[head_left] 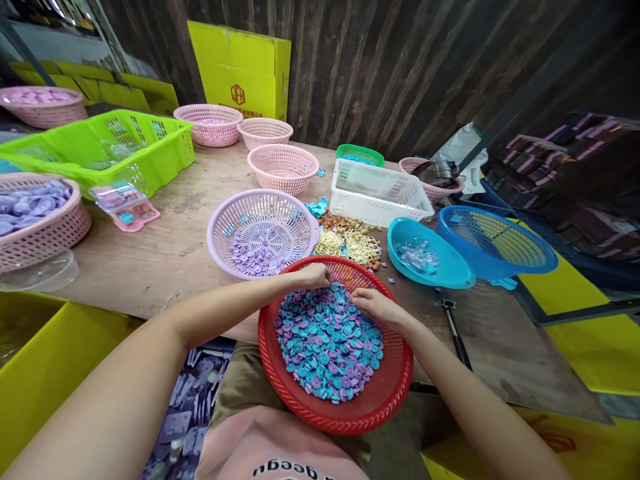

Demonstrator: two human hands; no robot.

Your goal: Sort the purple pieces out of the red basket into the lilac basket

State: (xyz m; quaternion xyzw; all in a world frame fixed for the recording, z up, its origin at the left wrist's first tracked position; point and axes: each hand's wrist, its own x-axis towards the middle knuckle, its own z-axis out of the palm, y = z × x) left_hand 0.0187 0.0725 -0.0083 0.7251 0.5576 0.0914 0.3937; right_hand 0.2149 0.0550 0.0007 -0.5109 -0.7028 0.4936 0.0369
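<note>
It was a small sorting workshop, rough and makeshift. Beyond the hands stood a worn wooden table [165, 253] crowded with plastic baskets: a lilac basket [263, 230] of purple pieces just past them, a green crate [100, 150] far to their left, a blue basket [495, 243] to their right. Yellow cartons [240, 70] leaned against a dark plank wall [400, 73] behind.

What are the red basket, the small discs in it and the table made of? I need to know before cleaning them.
Red basket: looks like moulded plastic, slightly glossy, with a regular slotted mesh. Small discs: probably plastic too, in uniform blue and purple with a moulded spiral. Table: apparently bare wood board, matt, stained and scuffed, with faint grain.
</note>
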